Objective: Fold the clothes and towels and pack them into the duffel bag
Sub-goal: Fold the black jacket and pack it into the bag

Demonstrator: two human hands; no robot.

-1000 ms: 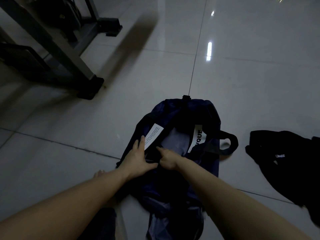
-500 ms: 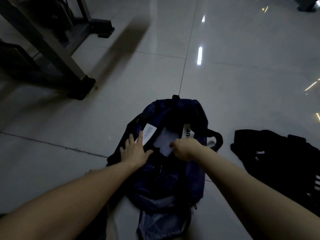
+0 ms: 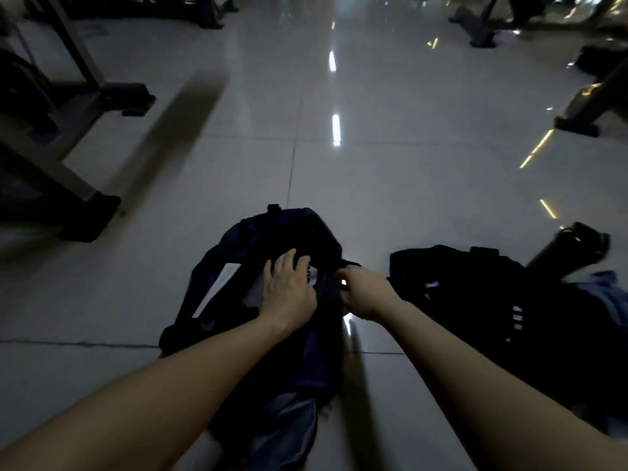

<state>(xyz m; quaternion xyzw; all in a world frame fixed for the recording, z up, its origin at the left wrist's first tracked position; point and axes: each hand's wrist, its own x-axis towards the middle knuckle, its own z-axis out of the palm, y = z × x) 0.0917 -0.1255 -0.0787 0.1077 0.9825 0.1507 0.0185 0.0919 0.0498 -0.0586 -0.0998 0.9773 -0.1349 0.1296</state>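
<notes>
Floor [image 3: 373,185]: glossy pale tiles across the whole frame, with streaks of reflected light at upper centre and at the right.

Equipment frame [image 3: 51,147]: dark metal legs and feet, upper left of the frame, standing on the floor. Further dark stands at upper right, too blurred to identify.

Black garment pile [image 3: 475,300]: centre right to lower right, lying loose on the floor, with white stripes and a small white mark; just beside the duffel bag, to its right.

Duffel bag [image 3: 272,232]: navy, lower centre of the frame, lying on the floor, far end at mid-frame. Top open, with pale cloth visible inside. Lighter blue-grey fabric at the near end, by the bottom edge.

Blue garment [image 3: 608,294]: right edge of the frame, against the black pile.

Left grip [image 3: 289,290]: palm down on the bag's opening, fingers spread and nearly straight, pressing on the contents; nothing held.

Right grip [image 3: 363,294]: at the bag's right edge, fingers curled tight around dark bag fabric; rim or strap, cannot tell which. Near the left grip, not touching it.

Dark cylindrical object [image 3: 571,246]: right of the frame, above the black pile, tilted on the floor; kind not discernible.

White label [image 3: 221,283]: inside the bag's opening, left of the left grip; print unreadable
</notes>
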